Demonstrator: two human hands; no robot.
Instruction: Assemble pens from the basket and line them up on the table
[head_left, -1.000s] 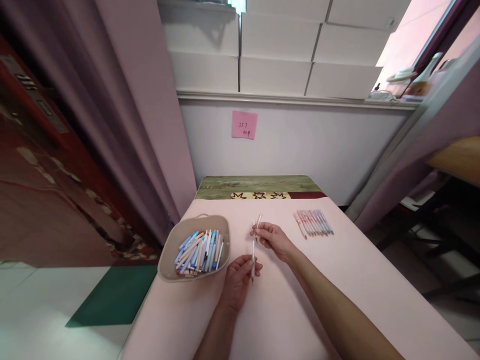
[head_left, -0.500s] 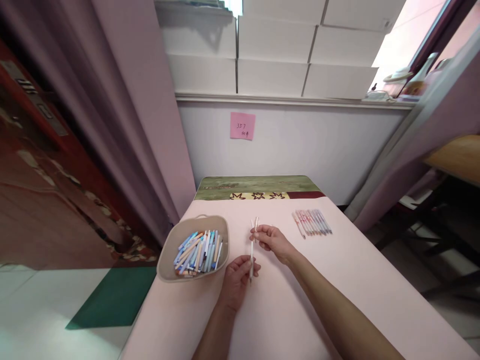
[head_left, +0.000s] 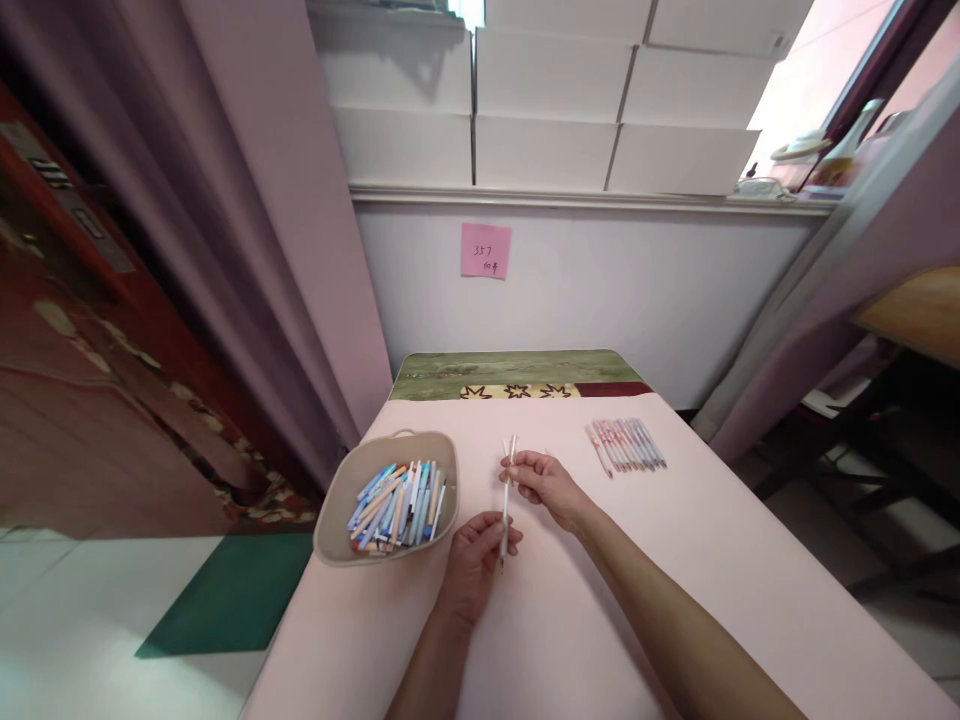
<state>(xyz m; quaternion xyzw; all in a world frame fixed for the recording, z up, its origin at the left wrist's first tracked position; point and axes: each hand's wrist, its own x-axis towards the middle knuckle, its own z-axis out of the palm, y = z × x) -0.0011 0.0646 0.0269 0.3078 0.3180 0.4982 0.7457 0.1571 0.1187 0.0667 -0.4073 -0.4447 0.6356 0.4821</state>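
My left hand (head_left: pixel 474 556) pinches a slim white pen (head_left: pixel 505 502) near its lower end; a small dark tip points toward me. At the upper end, my right hand (head_left: pixel 541 484) is closed with thumb and forefinger on a clear, cap-like piece (head_left: pixel 514 446). The pen's top reaches those fingers, which hide whether the two parts are joined. Left of my hands stands a beige basket (head_left: pixel 328 533) holding many pens (head_left: pixel 397 505) in blue, white and tan. On the right lies a row of clear-bodied pens (head_left: pixel 625 446), side by side, with reddish to bluish-grey tints.
A pale pink cover (head_left: pixel 570 620) lies over the table, with a green patterned strip (head_left: pixel 517 366) showing at the far edge. Behind it, a pink note (head_left: pixel 486 251) is stuck to the white wall. A purple curtain (head_left: pixel 247 250) hangs at the left.
Hardly anything differs. Both hands keep their grips on the pen and the clear piece; the view has shifted very slightly.
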